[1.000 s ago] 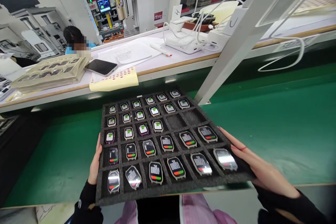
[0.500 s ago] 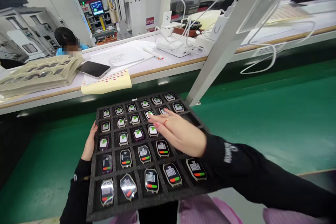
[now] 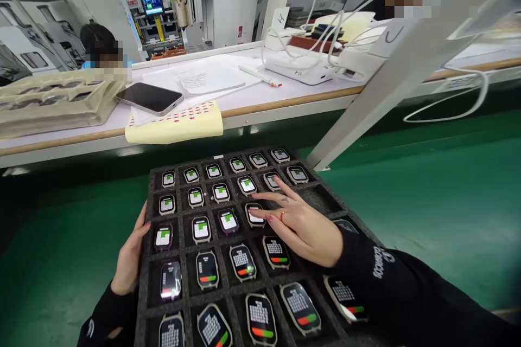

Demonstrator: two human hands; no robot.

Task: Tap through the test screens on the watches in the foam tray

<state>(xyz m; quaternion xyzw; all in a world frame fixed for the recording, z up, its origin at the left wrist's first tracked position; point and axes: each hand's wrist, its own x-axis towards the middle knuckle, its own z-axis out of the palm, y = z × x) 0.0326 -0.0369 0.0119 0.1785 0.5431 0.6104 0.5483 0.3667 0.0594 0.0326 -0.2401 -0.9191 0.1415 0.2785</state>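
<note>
A black foam tray (image 3: 143, 309) with square compartments spans the lower middle, tilted towards me. My left hand (image 3: 129, 260) grips its left edge, thumb at the rim; the fingers beneath are hidden. My right hand (image 3: 303, 222) reaches over the right half with fingers apart. Its index fingertip is at the lit screen of a smartwatch case (image 3: 256, 222) in the third row; contact is hard to judge. Farther rows show white-and-green screens, such as a purple-framed smartwatch (image 3: 228, 220). Nearer ones, like this smartwatch (image 3: 261, 320), show text above red and green bars.
Beyond the tray runs a workbench (image 3: 285, 105) carrying a phone (image 3: 150, 98), papers, a pen (image 3: 260, 76) and white chargers (image 3: 303, 69) with cables. A cream tray (image 3: 52, 114) stands left. One slanting metal post (image 3: 358, 114) rises at right. People are behind the bench.
The tray appears larger and closer, and the view has shifted. My right hand's fingers have spread, with the index fingertip now over a third-row watch. My left hand keeps hold of the tray's edge.
</note>
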